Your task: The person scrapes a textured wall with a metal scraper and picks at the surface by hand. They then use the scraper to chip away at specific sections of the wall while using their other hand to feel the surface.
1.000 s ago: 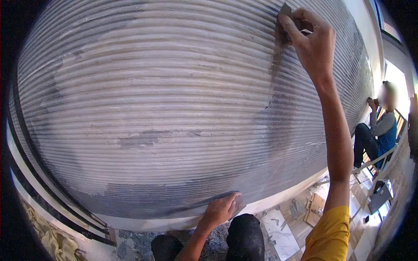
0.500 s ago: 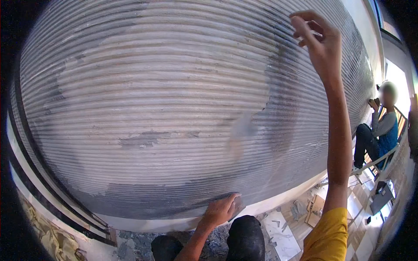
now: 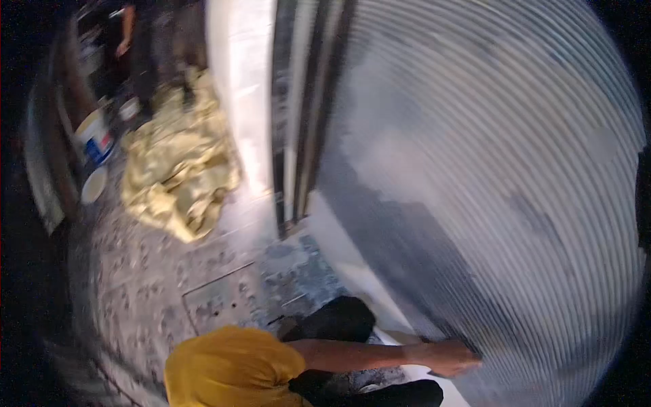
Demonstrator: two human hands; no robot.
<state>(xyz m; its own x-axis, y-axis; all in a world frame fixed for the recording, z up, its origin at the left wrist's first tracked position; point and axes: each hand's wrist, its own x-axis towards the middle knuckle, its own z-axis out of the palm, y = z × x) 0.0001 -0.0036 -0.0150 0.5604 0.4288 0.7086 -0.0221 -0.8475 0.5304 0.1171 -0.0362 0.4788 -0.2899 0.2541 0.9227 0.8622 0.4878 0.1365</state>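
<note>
My left hand (image 3: 449,357) is closed low against the ridged grey-white wall (image 3: 542,203), at the lower right of the view. Its fingers are curled and blurred, and what they grip, if anything, I cannot make out. A yellow sleeve (image 3: 234,366) covers the upper part of that arm, which stretches across my dark-trousered knees (image 3: 339,317). Smooth grey patches and a paler coat show between the wall's horizontal grooves. My right hand is out of view.
Dark upright frame rails (image 3: 298,122) border the wall on the left. Beyond them lie a crumpled yellow sheet (image 3: 180,163), a white bucket (image 3: 95,139) and a pale round lid-like thing (image 3: 93,184) on the stained floor (image 3: 149,271). Another person's hand (image 3: 123,47) shows at top left.
My view has swung left, bringing the yellow sheet and bucket into sight. The raised right hand and the seated person with the camera have left the view. My left hand stays low by the wall.
</note>
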